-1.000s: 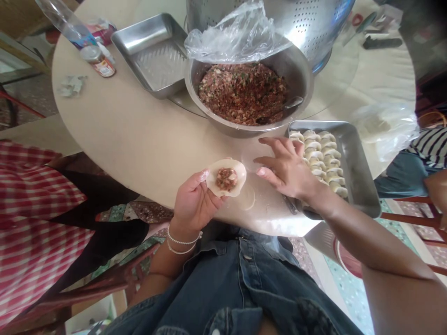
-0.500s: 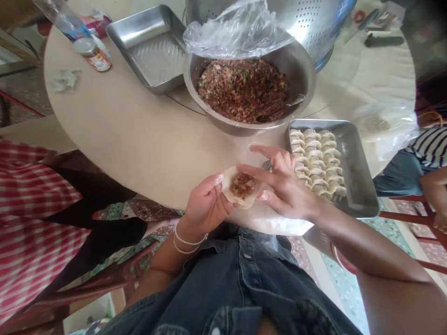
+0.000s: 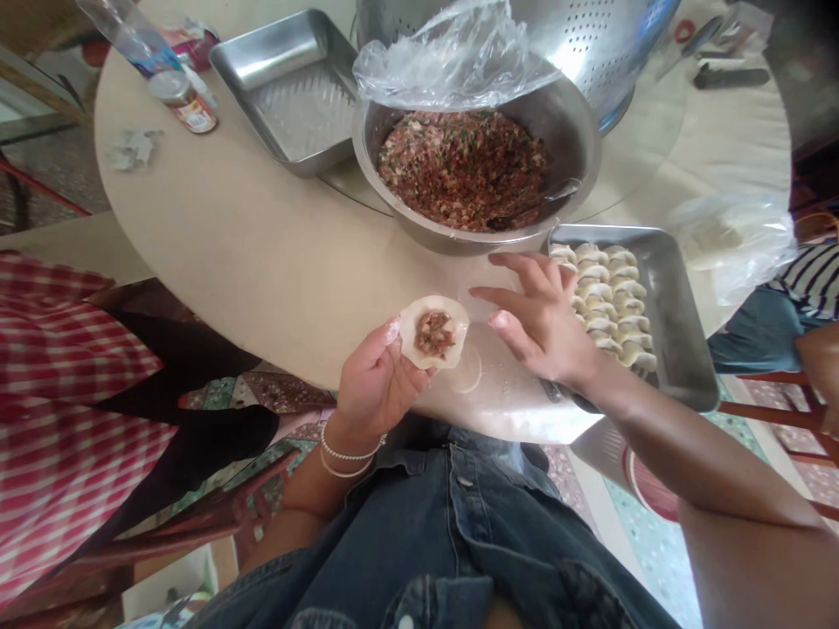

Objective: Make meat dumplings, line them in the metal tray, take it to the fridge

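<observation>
Over the table's near edge, my left hand [image 3: 377, 380] holds a round dumpling wrapper [image 3: 457, 325] by its left side, thumb on top and fingers below. A mound of meat filling [image 3: 433, 334] lies in the wrapper's middle, and the wrapper is flat and unfolded. My right hand [image 3: 547, 319] hovers just right of it with fingers spread, touching nothing that I can see. To its right, a metal tray [image 3: 685, 349] bears rows of pleated dumplings [image 3: 603, 301]. Beyond both hands stands a steel bowl [image 3: 373, 179] of minced filling [image 3: 459, 166], a spoon [image 3: 537, 203] resting in it.
Clear plastic [image 3: 446, 65] drapes the bowl's far rim, before a perforated metal colander [image 3: 603, 44]. A second metal tray [image 3: 294, 96], a jar [image 3: 183, 100] and a plastic bottle [image 3: 135, 39] are at the left. People sit on both sides; a plastic bag [image 3: 734, 236] lies right.
My right hand has drawn back to the right, off the wrapper's edge. My left hand has shifted slightly left with the wrapper, whose whole filling now shows.
</observation>
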Available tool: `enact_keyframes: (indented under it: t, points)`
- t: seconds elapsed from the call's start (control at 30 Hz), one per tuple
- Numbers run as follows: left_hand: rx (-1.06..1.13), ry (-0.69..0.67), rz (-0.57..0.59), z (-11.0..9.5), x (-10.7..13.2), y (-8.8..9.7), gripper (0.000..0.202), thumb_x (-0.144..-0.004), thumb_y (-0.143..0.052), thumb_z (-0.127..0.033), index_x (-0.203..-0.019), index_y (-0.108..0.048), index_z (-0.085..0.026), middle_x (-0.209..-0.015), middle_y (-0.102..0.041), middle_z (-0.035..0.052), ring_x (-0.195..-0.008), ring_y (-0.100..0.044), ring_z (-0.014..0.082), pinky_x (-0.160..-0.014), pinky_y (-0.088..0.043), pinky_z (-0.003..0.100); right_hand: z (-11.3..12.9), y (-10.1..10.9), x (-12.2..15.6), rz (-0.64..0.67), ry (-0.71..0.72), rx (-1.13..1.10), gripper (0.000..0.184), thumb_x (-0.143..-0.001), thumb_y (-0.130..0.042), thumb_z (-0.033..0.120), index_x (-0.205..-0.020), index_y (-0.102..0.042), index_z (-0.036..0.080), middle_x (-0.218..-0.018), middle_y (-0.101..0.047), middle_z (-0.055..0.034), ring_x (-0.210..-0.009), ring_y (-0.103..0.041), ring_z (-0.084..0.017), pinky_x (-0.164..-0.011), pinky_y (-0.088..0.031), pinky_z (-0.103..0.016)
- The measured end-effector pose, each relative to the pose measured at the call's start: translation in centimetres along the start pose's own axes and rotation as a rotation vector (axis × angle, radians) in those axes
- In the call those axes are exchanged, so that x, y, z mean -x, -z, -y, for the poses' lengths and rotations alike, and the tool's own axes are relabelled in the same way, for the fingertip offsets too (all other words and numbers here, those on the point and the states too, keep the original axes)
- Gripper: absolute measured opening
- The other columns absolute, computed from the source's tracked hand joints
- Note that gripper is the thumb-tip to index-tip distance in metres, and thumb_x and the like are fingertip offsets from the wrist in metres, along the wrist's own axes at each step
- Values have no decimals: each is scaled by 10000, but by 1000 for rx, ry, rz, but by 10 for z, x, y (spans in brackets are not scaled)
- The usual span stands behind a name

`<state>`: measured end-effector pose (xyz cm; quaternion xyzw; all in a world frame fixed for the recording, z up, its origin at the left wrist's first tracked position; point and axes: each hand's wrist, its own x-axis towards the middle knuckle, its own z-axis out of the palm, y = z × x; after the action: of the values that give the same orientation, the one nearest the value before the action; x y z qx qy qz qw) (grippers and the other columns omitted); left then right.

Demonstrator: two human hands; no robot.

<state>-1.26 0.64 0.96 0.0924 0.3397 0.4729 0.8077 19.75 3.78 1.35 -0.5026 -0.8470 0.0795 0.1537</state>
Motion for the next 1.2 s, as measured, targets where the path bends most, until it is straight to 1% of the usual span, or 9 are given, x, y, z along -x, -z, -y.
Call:
enact_keyframes:
  t: [0.13,0.3,0.4,0.53,0.7,0.83,0.93,1.03,1.2]
  points:
    - [15,58,89,3,-1,-3,386,-961,-361,-317,-1032,-697,-140,-1145,-721,128,-1304,-533,296,-1078,-452,463,13,6,11,-29,129,-100,615,-959,-236,610,-1325,-594,270,-1411,-413,-121,-1275,-395,-338,-987,-321,-533]
    - [0,123,169,11,-1,-6,391,-967,-354,-335,-1030,-694,-151,-1136,-725,118,-1286,-551,292,-1072,-456,471,23,10,10,82,132,-237,656,-946,-209,645,-1327,-588,268,-1440,-385,-127,-1311,-366,-359,-976,-325,-550]
    - [-4,106,142,12,0,-5,397,-974,-343,-322,-1032,-696,-151,-1117,-732,110,-1266,-568,281,-1075,-453,461,23,15,5,126,135,-294,683,-932,-174,672,-1308,-600,293,-1451,-399,-113,-1305,-386,-348,-973,-347,-548]
    - [-8,24,24,6,1,1,372,-968,-378,-338,-1053,-697,-165,-1106,-738,90,-1250,-582,270,-1063,-465,440,7,11,-3,-12,-38,-149,748,-940,-115,644,-1041,-741,246,-1365,-482,-114,-1253,-421,-330,-1022,-315,-580]
    - [-12,-14,35,2,2,1,434,-982,-333,-366,-1073,-698,-150,-1132,-728,110,-1297,-540,280,-1074,-452,441,-14,-10,-14,161,-75,53,796,-925,-141,681,-814,-759,192,-1382,-489,-148,-1320,-361,-386,-1018,-275,-668]
    - [-2,-10,31,4,2,0,420,-980,-345,-363,-1094,-690,-152,-1139,-726,108,-1295,-544,276,-1094,-432,441,-6,-3,-12,78,-51,42,787,-937,-106,655,-907,-762,221,-1364,-511,-128,-1295,-392,-363,-1015,-287,-629]
    - [12,-10,50,8,2,-2,424,-979,-345,-388,-1106,-679,-161,-1191,-705,105,-1313,-526,270,-1111,-412,432,14,9,-3,-54,-2,-31,741,-936,-102,653,-1153,-703,278,-1394,-481,-100,-1268,-414,-336,-990,-317,-562]
    - [25,12,128,13,1,-5,461,-978,-324,-440,-1142,-660,-170,-1241,-678,110,-1352,-483,273,-1122,-395,442,35,10,6,-50,124,-49,727,-926,-139,683,-1311,-603,277,-1469,-398,-102,-1308,-372,-352,-981,-306,-534]
    - [33,37,165,14,2,-10,484,-981,-315,-458,-1071,-681,-155,-1177,-706,117,-1355,-479,278,-1138,-370,435,47,3,16,-38,265,-59,688,-922,-185,692,-1337,-574,305,-1487,-408,-77,-1333,-351,-341,-1001,-287,-519]
